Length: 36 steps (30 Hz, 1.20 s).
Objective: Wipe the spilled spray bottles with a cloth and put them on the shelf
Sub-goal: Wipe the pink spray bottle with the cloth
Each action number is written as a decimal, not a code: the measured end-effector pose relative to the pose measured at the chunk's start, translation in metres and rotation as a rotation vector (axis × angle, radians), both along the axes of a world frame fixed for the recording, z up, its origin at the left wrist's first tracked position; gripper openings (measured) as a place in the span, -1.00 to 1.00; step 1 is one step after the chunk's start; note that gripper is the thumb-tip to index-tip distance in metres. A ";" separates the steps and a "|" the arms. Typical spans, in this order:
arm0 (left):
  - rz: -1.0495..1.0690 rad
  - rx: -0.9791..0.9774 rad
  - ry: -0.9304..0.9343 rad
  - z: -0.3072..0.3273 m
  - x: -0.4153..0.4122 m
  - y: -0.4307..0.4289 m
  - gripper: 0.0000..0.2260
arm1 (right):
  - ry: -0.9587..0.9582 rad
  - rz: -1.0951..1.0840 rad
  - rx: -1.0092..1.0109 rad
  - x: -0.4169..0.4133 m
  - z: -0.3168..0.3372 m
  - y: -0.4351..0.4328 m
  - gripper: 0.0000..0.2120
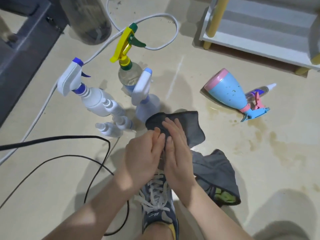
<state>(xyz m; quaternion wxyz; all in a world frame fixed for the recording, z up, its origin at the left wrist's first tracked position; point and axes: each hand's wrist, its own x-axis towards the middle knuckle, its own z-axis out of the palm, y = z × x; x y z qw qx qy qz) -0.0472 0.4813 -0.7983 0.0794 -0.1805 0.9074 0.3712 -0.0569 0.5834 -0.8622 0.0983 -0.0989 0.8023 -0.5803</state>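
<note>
Both hands are held together low over the floor (225,153). By the left hand (143,153) a dark grey cloth (190,125) is gripped, with the thumb laid on it. The right hand (176,153) is pressed flat on the same cloth, fingers straight. Whether a bottle is wrapped inside cannot be told. Just beyond, a white spray bottle (93,99) and a yellow-triggered spray bottle (128,70) are stood upright. A blue and pink spray bottle (230,90) is laid on its side in a wet stain, near the white shelf (242,40).
</note>
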 end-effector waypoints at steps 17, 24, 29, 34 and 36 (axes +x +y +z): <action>0.063 0.175 -0.075 0.001 -0.024 0.006 -0.59 | -0.028 0.006 0.211 -0.047 -0.011 0.025 -0.67; 0.114 0.240 -0.112 -0.005 -0.007 0.005 -0.60 | 0.192 0.105 0.217 -0.056 -0.017 0.029 -0.61; 0.045 0.206 -0.089 -0.006 -0.019 0.007 -0.58 | -0.203 -0.053 0.294 -0.108 -0.049 0.049 -0.63; -0.010 0.097 -0.096 0.002 -0.034 0.004 -0.58 | -0.184 -0.060 0.480 -0.083 -0.049 0.044 -0.64; 0.013 0.116 -0.134 0.003 -0.039 -0.001 -0.57 | -0.033 -0.071 0.355 -0.040 -0.029 0.041 -0.58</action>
